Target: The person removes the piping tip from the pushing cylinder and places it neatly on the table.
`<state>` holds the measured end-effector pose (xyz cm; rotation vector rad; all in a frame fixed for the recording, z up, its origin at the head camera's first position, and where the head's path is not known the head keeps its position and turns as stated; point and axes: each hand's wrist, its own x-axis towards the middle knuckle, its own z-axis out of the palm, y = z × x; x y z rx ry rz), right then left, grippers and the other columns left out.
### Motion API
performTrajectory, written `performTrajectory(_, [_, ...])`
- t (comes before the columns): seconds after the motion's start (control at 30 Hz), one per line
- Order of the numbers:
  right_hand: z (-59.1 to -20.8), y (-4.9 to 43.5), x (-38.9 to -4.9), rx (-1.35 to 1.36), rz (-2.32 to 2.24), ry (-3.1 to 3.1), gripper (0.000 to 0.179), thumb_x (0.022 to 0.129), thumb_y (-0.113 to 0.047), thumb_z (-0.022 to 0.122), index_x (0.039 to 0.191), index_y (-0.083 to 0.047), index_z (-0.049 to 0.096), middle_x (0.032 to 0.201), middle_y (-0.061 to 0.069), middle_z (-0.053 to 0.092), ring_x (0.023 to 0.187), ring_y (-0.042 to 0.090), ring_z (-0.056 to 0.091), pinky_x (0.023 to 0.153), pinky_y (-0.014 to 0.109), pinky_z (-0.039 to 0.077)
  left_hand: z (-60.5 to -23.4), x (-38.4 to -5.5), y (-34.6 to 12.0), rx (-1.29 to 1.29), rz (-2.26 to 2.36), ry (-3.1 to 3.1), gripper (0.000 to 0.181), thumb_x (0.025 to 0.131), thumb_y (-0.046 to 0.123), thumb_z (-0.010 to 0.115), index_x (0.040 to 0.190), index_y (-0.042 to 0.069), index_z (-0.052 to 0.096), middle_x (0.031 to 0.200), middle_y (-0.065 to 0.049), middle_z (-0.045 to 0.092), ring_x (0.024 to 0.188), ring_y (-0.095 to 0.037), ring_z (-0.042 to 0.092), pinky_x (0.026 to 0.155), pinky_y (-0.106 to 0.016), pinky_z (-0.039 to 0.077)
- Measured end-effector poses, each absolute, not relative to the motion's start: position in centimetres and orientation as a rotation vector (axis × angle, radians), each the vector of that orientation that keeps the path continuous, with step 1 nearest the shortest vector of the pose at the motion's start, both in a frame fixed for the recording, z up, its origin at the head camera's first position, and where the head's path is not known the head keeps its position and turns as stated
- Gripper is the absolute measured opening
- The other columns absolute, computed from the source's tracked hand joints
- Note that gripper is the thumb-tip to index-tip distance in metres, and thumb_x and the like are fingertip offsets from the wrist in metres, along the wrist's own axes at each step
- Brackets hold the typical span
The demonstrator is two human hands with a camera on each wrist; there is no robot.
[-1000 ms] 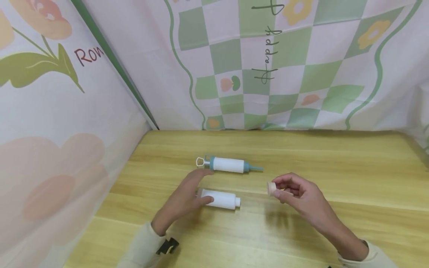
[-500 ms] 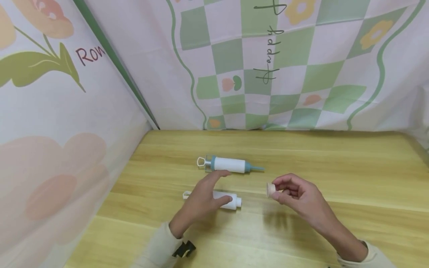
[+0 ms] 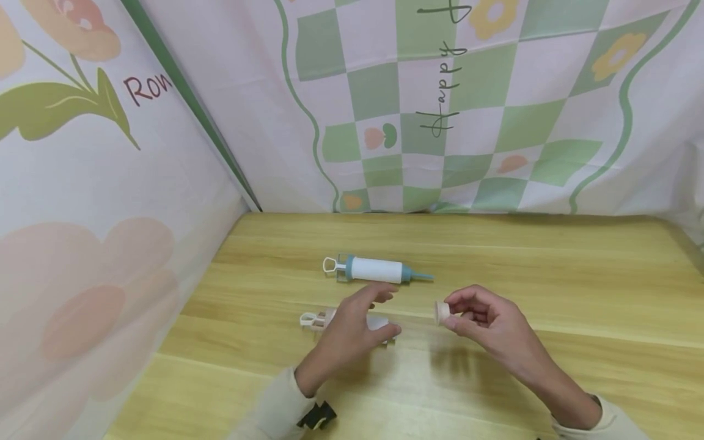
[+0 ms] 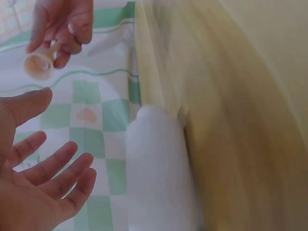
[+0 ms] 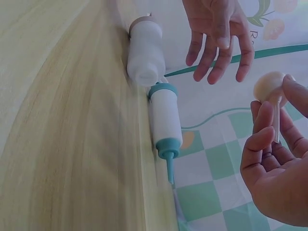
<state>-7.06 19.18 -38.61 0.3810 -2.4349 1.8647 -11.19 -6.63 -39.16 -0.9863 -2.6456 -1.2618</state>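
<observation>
My right hand (image 3: pixel 497 324) pinches a beige nozzle cap (image 3: pixel 442 312) between thumb and fingers, above the table. In the right wrist view its thin spout runs back among the curled fingers, and its wide end faces the left hand. My left hand (image 3: pixel 352 324) hovers with parted fingers over a white-barrelled syringe (image 4: pixel 159 173), holding nothing. That syringe lies flat, its loop handle pointing left; the hand hides much of it in the head view. Its bare white neck shows in the right wrist view. Behind it lies a similar syringe (image 3: pixel 376 270) with blue ends and a blue spout.
Both syringes lie on a wood-grain table (image 3: pixel 550 263). A checked cloth (image 3: pixel 418 140) hangs along the table's back edge, and a flowered cloth (image 3: pixel 181 165) stands along the left side. A black buckle (image 3: pixel 317 415) sits by the left cuff.
My left hand has moved right along the white syringe, from its handle end toward its neck, uncovering the handle. The right hand with the nozzle cap has barely shifted left.
</observation>
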Motion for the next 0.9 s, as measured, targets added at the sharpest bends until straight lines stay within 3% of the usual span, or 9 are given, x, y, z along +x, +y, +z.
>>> performTrajectory(0.43, [-38.6,18.9,-7.0,0.390,1.856,-2.434,0.023,0.090,-0.003,0.073,0.111,0.001,0.064,0.097,0.012,0.067,0.078,0.017,0.066,0.063,0.030,0.056,-38.8,-10.9,-5.2,-1.039,-1.417,-2.597,0.053,0.084,0.011,0.082,0.132,0.009,0.057,0.115,-0.003,0.067,0.104,-0.022,0.065,0.091,-0.030,0.051])
performTrajectory(0.9, [-38.6,18.8,-7.0,0.408,1.899,-2.423,0.021,0.092,-0.003,0.071,0.111,0.003,0.064,0.095,0.013,0.069,0.080,0.017,0.068,0.065,0.030,0.057,-38.6,-10.8,-4.4,-1.101,-1.518,-2.554,0.050,0.085,0.010,0.082,0.129,0.010,0.058,0.108,-0.004,0.069,0.095,-0.011,0.067,0.087,-0.026,0.053])
